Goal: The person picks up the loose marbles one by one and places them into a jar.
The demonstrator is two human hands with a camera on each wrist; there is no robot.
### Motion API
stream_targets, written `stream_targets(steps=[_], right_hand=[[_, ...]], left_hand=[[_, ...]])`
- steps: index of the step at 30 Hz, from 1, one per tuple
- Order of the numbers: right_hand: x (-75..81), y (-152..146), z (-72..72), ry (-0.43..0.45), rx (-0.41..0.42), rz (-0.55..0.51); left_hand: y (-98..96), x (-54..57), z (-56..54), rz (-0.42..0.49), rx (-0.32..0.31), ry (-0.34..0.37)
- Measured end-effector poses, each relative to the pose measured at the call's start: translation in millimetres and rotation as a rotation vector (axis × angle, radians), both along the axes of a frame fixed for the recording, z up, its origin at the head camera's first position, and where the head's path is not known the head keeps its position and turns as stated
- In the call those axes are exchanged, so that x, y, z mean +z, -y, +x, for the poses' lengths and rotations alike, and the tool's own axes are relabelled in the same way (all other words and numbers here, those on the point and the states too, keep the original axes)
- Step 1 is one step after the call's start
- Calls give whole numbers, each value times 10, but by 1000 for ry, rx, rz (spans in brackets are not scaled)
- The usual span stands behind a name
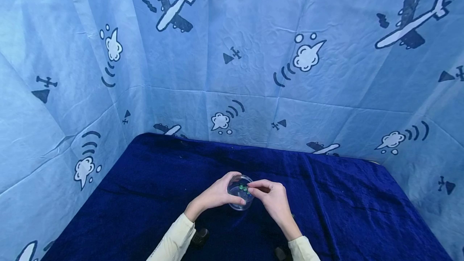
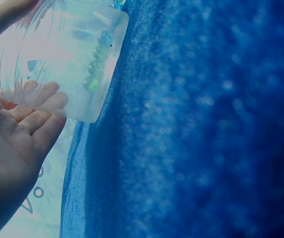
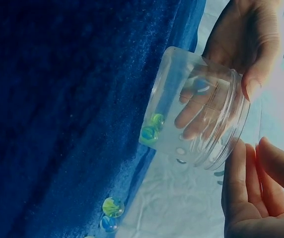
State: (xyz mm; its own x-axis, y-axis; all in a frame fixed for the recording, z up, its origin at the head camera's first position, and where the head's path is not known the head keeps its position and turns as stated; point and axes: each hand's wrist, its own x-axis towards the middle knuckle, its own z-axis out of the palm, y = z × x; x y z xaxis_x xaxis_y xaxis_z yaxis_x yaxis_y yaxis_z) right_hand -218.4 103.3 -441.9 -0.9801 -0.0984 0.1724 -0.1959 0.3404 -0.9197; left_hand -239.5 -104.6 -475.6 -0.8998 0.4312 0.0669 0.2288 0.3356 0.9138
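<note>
While the person works low in the head view, toward six o'clock, two pale cream sleeves (image 1: 170,241) come in nearest, at about seven and five o'clock. A small dark object (image 1: 201,237), too dim to identify, sits just beside the left one.

Beyond the cuffs, the left hand (image 1: 218,191) grips a clear plastic screw-neck jar (image 3: 172,89) from nine o'clock, thumb on one side and fingers spread along the other. This grip seems meant to steady the jar while leaving its wide mouth uncovered. At three o'clock, the right hand (image 1: 274,201) brings thumb and fingertips close together at the rim, where they can reach the opening; whether they pinch anything or touch the rim, I cannot tell.

Inside the jar, green and blue glass marbles (image 2: 94,68) lie against the base, probably settled there by their own weight. Two loose marbles (image 3: 113,207) rest close together outside, toward seven o'clock from the jar in the right wrist view.

Under everything spreads a navy velvet cloth (image 1: 355,204), whose soft pile likely helps stop marbles rolling. Farthest away, from ten through two o'clock, hangs a light blue fabric backdrop (image 1: 253,75), creased and printed with airplanes (image 1: 174,11) and white clouds (image 1: 307,57).
</note>
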Motion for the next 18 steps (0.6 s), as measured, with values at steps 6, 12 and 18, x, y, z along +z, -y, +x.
stream_targets(steps=[6, 12, 18], right_hand=[[8, -8, 10, 5, 3, -3], [31, -28, 10, 14, -2, -26], [47, -55, 17, 18, -8, -48]], left_hand=[[1, 12, 7, -4, -1, 2], [4, 20, 10, -11, 3, 10], [13, 7, 12, -14, 2, 15]])
